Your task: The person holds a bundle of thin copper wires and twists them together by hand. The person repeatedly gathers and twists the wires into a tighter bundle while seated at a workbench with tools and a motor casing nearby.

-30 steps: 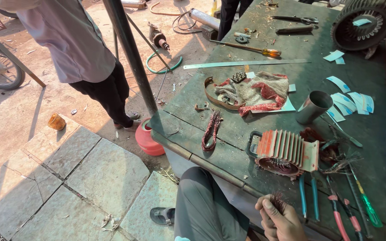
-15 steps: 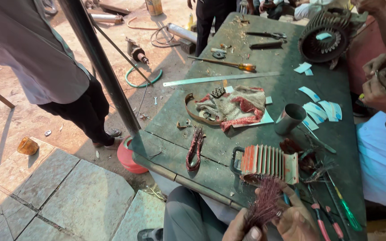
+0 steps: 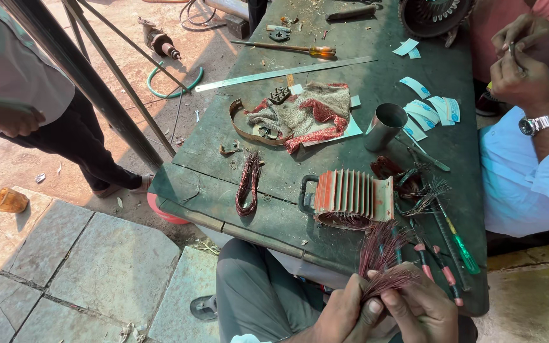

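Left hand (image 3: 344,314) and right hand (image 3: 424,311) clamped together round a copper wire bundle (image 3: 382,263), just below the finned motor housing (image 3: 351,198) (strands fanned upward). Best gripped low, smoothing strands without kinking any.

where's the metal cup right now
In the head view the metal cup stands on the green table, right of the red and white rag, above the finned motor housing.

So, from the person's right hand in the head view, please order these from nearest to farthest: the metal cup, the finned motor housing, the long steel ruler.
From the right hand, low in the picture:
1. finned motor housing, just above the hands, near table edge.
2. metal cup, mid-table, farther up.
3. long steel ruler, lying across the far part of the table.
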